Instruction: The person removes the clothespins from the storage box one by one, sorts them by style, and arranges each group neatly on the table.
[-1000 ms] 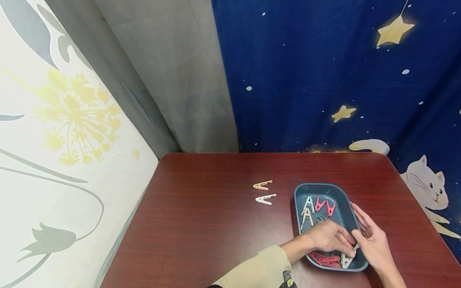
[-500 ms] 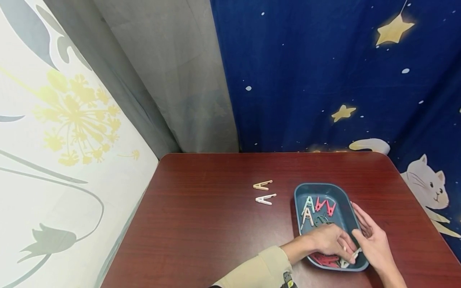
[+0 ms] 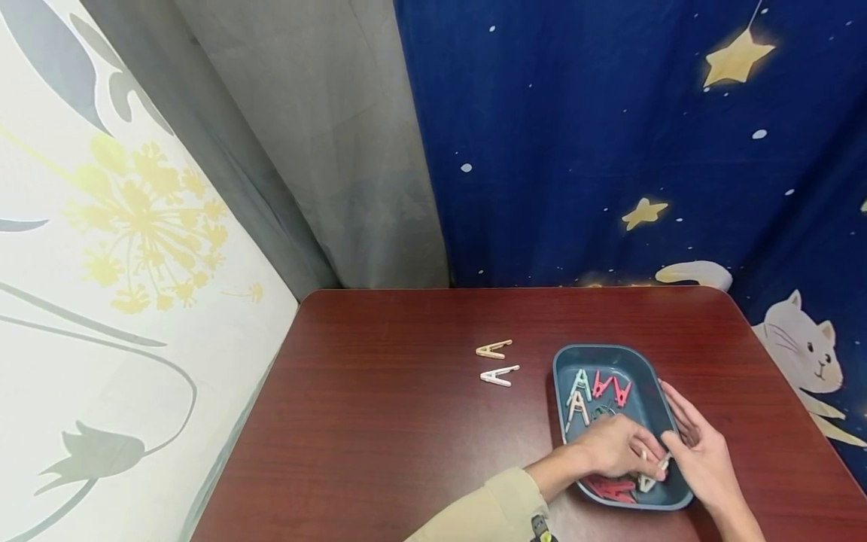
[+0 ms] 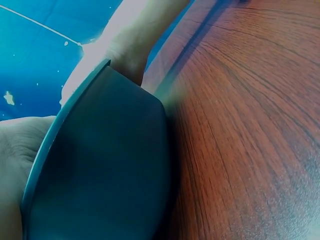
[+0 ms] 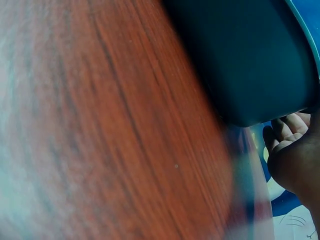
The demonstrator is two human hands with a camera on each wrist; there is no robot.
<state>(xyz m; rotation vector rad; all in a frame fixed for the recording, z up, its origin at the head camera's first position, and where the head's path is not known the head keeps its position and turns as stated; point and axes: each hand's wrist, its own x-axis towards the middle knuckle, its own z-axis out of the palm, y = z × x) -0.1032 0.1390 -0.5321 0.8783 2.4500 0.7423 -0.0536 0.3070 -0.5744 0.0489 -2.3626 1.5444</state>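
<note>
Shifted slightly leftward: the white A-shaped plastic peg [image 3: 647, 483] my left hand [image 3: 618, 446] pinches, inside the oblong blue-grey plastic tray [image 3: 644, 384] my right hand [image 3: 701, 455] grips. A loose pinch could drop it among half-hidden, uncountable red plastic pegs [image 3: 612, 490]. Beyond: one mint peg [image 3: 580, 385], one peach peg [image 3: 577, 407], two pink pegs [image 3: 600, 386]; outside, one tan peg [image 3: 491, 351], one V-shaped white peg [image 3: 496, 376].

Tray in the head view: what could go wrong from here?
Two risks, as a judgement. The left hand pinches a pale clothespin close beside the red clothespins, so it might drag a neighbour along. The right hand grips the side of the tray at its rim; an uneven pull could tilt it and make the loose clothespins slide.
</note>
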